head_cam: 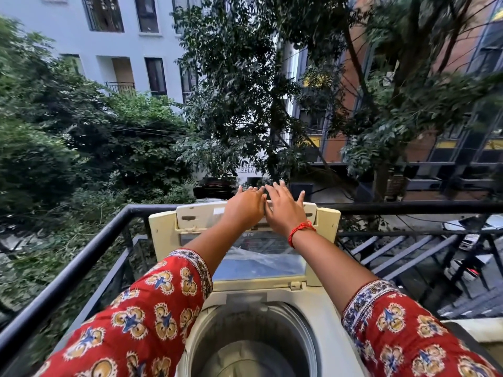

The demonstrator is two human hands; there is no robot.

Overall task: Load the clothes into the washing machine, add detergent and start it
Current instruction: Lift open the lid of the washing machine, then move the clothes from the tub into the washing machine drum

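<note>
Outdoors on a balcony with a black railing (81, 257), trees and apartment buildings beyond, a top-loading washing machine (321, 317) stands with its lid (258, 235) raised upright. Both arms reach forward: the left hand (245, 206) and right hand (285, 208) rest flat, fingers straight, against the lid's top edge. Its drum (253, 346) looks empty; loading clothes, adding detergent and starting all seem still to come.

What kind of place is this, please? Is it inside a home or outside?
Most likely an upper-floor balcony of an apartment, outdoors. A black metal railing runs around it, tall green trees and a pale apartment building stand beyond, and a cream top-loading washing machine stands against the railing.
</note>
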